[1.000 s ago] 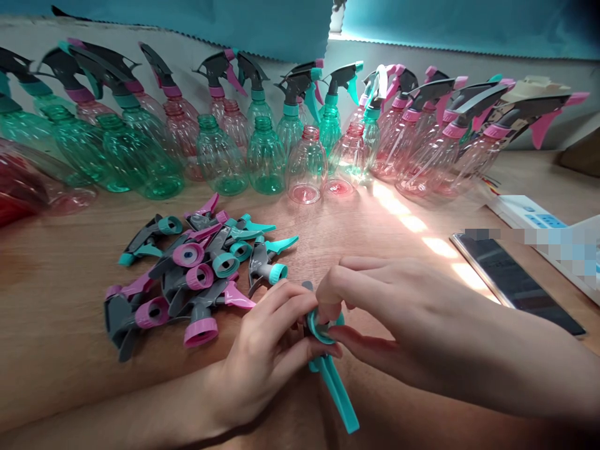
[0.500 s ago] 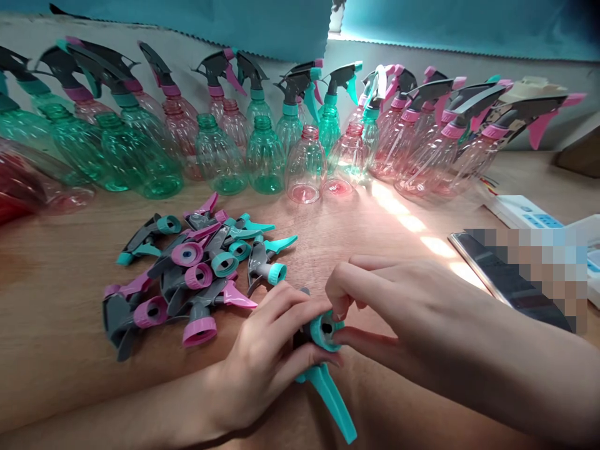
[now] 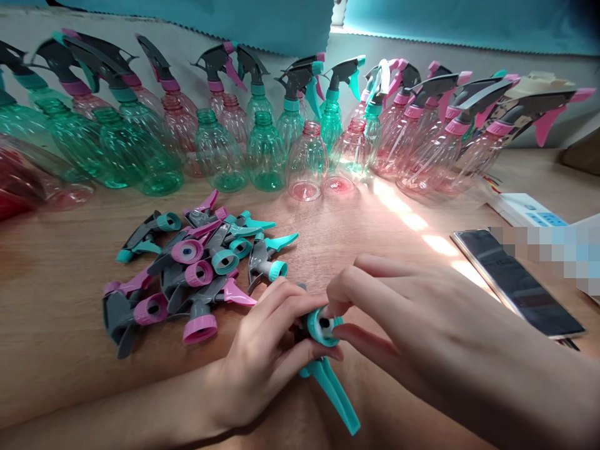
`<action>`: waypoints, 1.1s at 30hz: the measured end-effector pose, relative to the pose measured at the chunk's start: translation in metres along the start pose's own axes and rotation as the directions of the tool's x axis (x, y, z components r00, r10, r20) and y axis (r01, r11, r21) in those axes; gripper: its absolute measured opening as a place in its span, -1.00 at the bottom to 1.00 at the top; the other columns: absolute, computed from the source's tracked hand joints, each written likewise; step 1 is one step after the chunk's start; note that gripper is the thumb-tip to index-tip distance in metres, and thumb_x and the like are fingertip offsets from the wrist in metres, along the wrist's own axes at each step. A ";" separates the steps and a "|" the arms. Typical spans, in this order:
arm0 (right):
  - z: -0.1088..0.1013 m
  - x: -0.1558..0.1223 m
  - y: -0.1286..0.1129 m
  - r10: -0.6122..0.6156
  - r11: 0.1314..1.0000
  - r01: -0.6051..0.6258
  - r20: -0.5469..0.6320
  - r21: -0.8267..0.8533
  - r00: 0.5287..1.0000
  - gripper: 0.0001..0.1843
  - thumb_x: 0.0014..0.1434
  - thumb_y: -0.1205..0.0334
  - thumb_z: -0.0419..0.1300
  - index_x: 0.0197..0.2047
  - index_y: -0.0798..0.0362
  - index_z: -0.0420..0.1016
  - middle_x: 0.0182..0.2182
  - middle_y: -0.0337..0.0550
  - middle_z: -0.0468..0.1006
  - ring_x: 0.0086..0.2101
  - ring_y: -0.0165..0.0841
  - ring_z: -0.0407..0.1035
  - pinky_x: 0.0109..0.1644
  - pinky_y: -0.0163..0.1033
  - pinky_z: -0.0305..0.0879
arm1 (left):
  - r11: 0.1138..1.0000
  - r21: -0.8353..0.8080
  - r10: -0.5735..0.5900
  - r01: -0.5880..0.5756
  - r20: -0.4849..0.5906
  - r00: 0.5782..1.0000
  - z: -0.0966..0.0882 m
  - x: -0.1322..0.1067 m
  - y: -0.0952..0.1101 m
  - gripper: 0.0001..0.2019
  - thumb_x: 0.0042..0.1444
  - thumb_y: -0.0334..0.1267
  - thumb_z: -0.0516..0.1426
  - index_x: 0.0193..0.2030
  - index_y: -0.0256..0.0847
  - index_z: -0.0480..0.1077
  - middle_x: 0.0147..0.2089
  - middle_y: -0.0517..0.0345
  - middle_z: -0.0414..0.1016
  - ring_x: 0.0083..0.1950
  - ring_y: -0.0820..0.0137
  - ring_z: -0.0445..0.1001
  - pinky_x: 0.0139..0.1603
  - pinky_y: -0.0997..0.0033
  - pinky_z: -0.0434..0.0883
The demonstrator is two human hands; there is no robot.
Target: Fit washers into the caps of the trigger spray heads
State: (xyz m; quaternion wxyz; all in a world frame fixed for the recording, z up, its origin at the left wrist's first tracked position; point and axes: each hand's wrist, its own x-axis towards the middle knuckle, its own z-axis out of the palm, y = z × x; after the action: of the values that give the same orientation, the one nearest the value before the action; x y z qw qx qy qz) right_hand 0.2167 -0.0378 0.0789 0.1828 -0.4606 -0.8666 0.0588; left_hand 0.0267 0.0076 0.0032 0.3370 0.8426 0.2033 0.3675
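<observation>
Head view: left hand and right hand, fingers closed, jointly pinch a teal trigger sprayer head above the wooden table. Loose sprayer heads lie just left; spray bottles behind; smartphone right.

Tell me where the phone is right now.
Head view, right side: the phone lies flat on the wooden table just beyond the right hand, which holds the teal spray trigger with the left hand; a white box lies behind it.
</observation>
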 end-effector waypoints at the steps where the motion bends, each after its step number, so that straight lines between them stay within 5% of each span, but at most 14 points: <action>1: 0.000 -0.001 -0.002 -0.001 0.999 0.000 -0.009 -0.040 1.000 -0.75 -0.03 0.52 0.16 -0.34 0.03 0.23 -0.50 -0.26 0.42 -0.51 -0.36 0.29 -0.58 -0.28 0.02 | 1.000 0.003 0.019 -0.019 -0.006 1.000 0.000 -0.001 0.000 -0.81 0.22 -0.27 0.14 -0.04 -0.19 0.34 -0.23 0.12 0.36 -0.23 0.39 0.36 -0.25 0.43 0.39; 6: 0.000 0.001 -0.010 0.010 0.996 -0.011 -0.011 -0.086 1.000 -0.79 -0.02 0.54 0.10 -0.39 0.04 0.22 -0.58 -0.27 0.40 -0.61 -0.39 0.23 -0.67 -0.27 -0.07 | 0.997 0.062 0.035 -0.034 -0.014 0.999 -0.001 0.000 0.002 -0.78 0.23 -0.28 0.13 0.00 -0.20 0.33 -0.23 0.12 0.37 -0.24 0.39 0.34 -0.25 0.41 0.36; 14: 0.002 0.003 -0.005 -0.027 0.999 0.027 -0.009 0.047 1.000 -0.81 0.17 0.53 -0.04 -0.36 0.04 0.20 -0.52 -0.27 0.34 -0.49 -0.41 0.20 -0.54 -0.31 0.02 | 0.998 -0.002 -0.062 0.062 -0.059 0.996 0.002 0.001 -0.001 -0.83 0.18 -0.21 0.18 -0.11 -0.16 0.35 -0.27 0.15 0.34 -0.27 0.42 0.35 -0.39 0.51 0.35; 21: 0.002 0.002 0.006 -0.053 0.986 0.037 0.093 0.163 0.994 -0.70 0.07 0.61 0.02 -0.28 -0.01 0.23 -0.41 -0.31 0.36 -0.47 -0.43 0.21 -0.49 -0.30 0.01 | 0.993 -0.005 -0.118 0.118 -0.069 0.991 0.001 0.002 0.001 -0.86 0.17 -0.22 0.19 -0.17 -0.16 0.37 -0.29 0.20 0.36 -0.32 0.46 0.36 -0.39 0.52 0.35; 33: -0.001 0.011 0.024 0.046 0.949 -0.087 0.140 0.302 0.989 -0.91 0.19 0.31 0.17 -0.21 -0.01 0.36 -0.34 -0.36 0.52 -0.35 -0.48 0.39 -0.36 -0.37 0.22 | 0.980 -0.074 -0.187 0.184 -0.036 0.982 0.005 0.001 -0.006 -0.75 0.11 -0.23 0.24 -0.07 -0.13 0.37 -0.26 0.17 0.41 -0.32 0.40 0.40 -0.32 0.41 0.38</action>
State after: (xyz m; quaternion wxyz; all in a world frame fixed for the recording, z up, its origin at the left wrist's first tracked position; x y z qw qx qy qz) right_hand 0.2306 -0.0153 0.0761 0.1927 -0.4507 -0.8409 0.2293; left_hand 0.0312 0.0099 -0.0029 0.3949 0.7996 0.2749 0.3592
